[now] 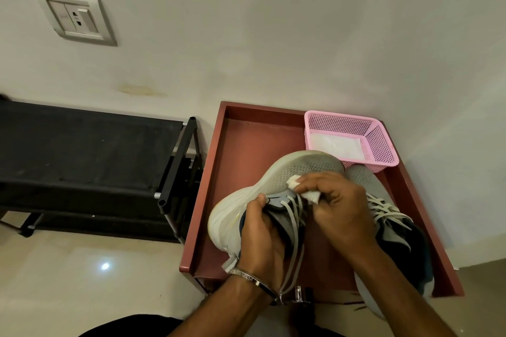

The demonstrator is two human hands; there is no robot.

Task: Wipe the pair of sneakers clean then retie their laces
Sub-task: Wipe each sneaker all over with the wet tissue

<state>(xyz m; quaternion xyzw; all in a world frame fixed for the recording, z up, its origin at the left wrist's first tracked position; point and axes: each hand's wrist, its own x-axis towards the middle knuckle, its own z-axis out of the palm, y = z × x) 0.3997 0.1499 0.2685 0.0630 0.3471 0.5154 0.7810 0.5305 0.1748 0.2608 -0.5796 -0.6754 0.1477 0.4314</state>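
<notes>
A grey mesh sneaker (298, 169) with a thick white sole is tilted on its side above the red-brown tray (246, 145). My left hand (260, 235) grips it by the collar near the tongue, and its loose white laces hang down past my wrist. My right hand (342, 208) pinches a small white wipe (294, 182) and presses it on the sneaker's upper by the lace eyelets. The second grey sneaker (394, 216) lies in the tray on the right, partly hidden behind my right hand and arm.
A pink perforated basket (380, 145) holding white wipes sits in the tray's far right corner. A black rack (109, 159) stands to the left of the tray. The wall lies close behind, with a socket at upper left. Pale tiled floor shows at lower left.
</notes>
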